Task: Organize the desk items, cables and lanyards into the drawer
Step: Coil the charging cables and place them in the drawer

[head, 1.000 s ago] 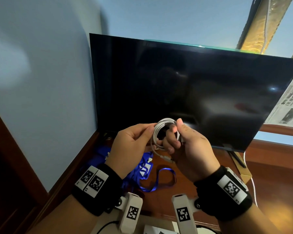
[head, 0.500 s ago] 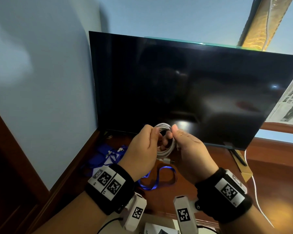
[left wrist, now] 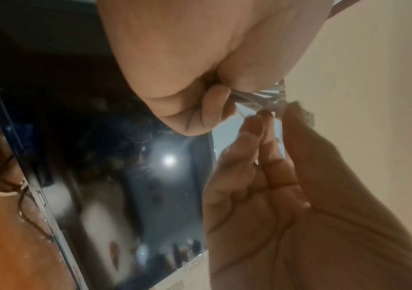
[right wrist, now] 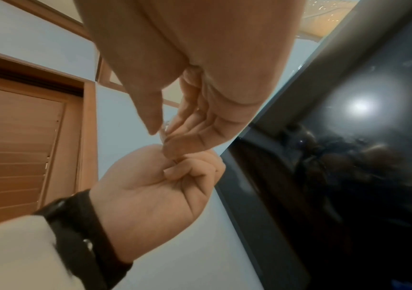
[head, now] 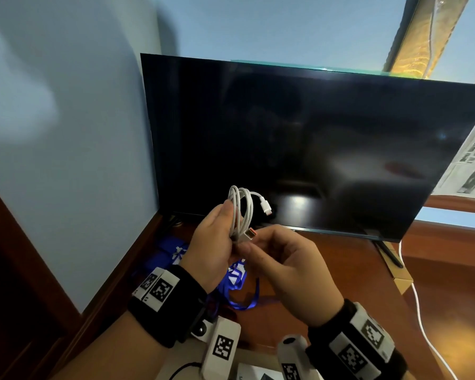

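my left hand [head: 213, 242] grips coiled white cable [head: 240, 207] in front of monitor [head: 313, 144] | my right hand [head: 291, 270] pinches its plug end | blue lanyards [head: 239, 283] on desk below monitor

I hold the coiled white charging cable [head: 240, 212] upright in my left hand [head: 211, 244], one plug sticking out toward the right at the top, my right hand [head: 288, 266] pinching its orange-tipped USB plug, while the blue lanyards [head: 237, 286] lie heaped on the bench [head: 436, 283] below.
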Tool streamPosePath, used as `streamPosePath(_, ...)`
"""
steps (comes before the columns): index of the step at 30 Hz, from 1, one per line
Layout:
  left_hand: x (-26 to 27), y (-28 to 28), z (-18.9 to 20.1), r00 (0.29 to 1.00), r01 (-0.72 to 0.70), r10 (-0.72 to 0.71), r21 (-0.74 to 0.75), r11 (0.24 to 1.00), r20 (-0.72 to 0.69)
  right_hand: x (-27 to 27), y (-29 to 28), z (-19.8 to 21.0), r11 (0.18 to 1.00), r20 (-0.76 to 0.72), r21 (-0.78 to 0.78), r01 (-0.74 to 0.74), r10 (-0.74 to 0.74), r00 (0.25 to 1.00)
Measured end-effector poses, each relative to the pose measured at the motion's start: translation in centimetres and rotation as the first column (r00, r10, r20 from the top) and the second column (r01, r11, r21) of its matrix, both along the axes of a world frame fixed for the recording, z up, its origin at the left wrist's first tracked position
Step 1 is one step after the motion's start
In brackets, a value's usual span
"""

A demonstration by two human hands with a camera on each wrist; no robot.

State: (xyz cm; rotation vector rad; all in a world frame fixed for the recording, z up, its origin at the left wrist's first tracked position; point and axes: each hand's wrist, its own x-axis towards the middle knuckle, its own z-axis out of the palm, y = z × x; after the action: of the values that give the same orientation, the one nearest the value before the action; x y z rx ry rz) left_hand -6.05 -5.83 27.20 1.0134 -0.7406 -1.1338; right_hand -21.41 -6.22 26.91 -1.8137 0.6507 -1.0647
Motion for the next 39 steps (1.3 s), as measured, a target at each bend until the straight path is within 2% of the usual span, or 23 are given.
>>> streamPosePath(6, 0.3, 0.2, 0.3, 0.98, 0.101, -0.102, -0.016, 0.995, -0.172, 0.4, 0.5, 0.4, 0.992, 0.106, -0.093, 0.084, -0.074, 0.992)
streamPosePath(9, 0.7, 0.2, 0.3, 0.95, 0.204, -0.221, -0.097, 0.974, -0.222, 0.8, 0.8, 0.6, 0.993, 0.178, -0.034, 0.109, -0.101, 0.979)
streamPosePath(13, 0.7, 0.4, 1.0, 0.923, 0.286, -0.319, -0.171, 0.943, -0.214, 1.2, 0.9, 1.0, 0.986, 0.236, 0.093, 0.137, -0.156, 0.959)
streamPosePath(16, 0.8, 0.3, 1.2, 0.947, 0.272, -0.299, -0.206, 0.94, -0.113, 1.3, 0.8, 1.7, 0.976, 0.266, 0.156, 0.154, -0.192, 0.945)
streamPosePath(19, 0.6, 0.1, 0.8, 0.984, 0.177, -0.169, -0.166, 0.97, 0.061, 0.9, 0.6, 2.6, 0.977, 0.258, 0.158, 0.144, -0.182, 0.949)
streamPosePath(22, 0.6, 0.0, 0.1, 0.951, 0.132, -0.069, -0.194, 0.972, 0.301, 0.5, 0.2, 3.0, 0.967, 0.239, 0.211, 0.143, -0.193, 0.952)
streamPosePath(25, 0.6, 0.4, 0.5, 0.909, 0.124, -0.02, -0.223, 0.967, 0.416, 0.2, 0.1, 3.0, 0.963, 0.229, 0.245, 0.114, -0.172, 0.958)
streamPosePath(30, 0.3, 0.8, 1.4, 0.887, 0.1, 0.03, -0.255, 0.962, 0.461, 0.1, 0.3, 3.2, 0.944, 0.287, 0.329, 0.027, -0.127, 0.95)
streamPosePath(34, 0.2, 0.6, 1.4, 0.873, 0.069, 0.055, -0.235, 0.97, 0.484, -0.2, -0.3, 3.4, 0.94, 0.239, 0.34, 0.003, -0.09, 0.967)
streamPosePath(39, 0.3, 0.6, 1.6, 0.833, 0.071, 0.017, -0.138, 0.988, 0.553, -0.5, -0.1, 3.6, 0.944, 0.242, 0.324, -0.055, -0.027, 0.97)
